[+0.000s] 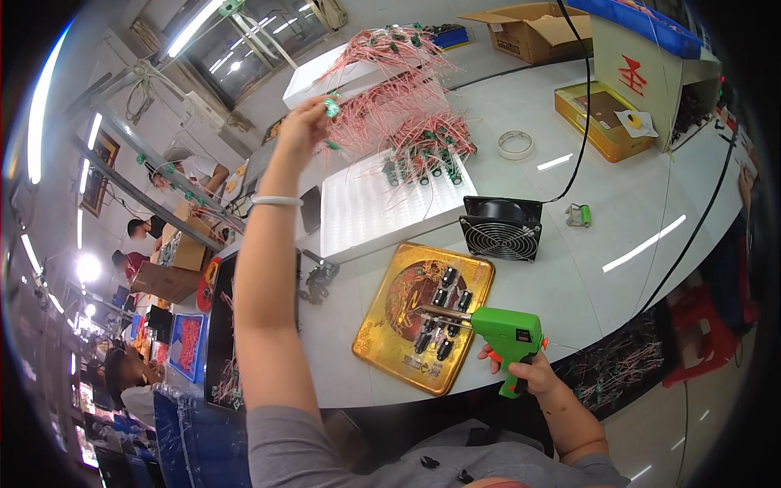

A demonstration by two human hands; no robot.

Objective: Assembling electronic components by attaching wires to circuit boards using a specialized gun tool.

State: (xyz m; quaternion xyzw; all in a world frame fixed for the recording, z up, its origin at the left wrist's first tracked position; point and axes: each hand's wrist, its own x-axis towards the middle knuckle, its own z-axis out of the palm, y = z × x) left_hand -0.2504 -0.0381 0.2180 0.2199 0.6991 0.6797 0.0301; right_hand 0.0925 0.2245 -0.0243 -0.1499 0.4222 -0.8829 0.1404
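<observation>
My right hand (521, 370) is wrapped round the grip of a green soldering gun (506, 329). The gun's metal tip points left over a gold tin lid (382, 342). Several black cylindrical components with pale ends (448, 276) stand or lie in rows on that lid, close to the tip. My left hand (303, 128) is raised at the far left, its fingers pinched on a small green circuit board (332, 107). Just beyond it, heaps of pink wires (386, 106) with green boards lie on white foam trays (358, 224).
A black fan (503, 228) with a cable stands right of the foam tray. Behind it are a tape roll (515, 145), a yellow tin (606, 122) and a cardboard box (529, 37). A small green-and-silver dispenser (579, 215) sits to the right. People work at the left.
</observation>
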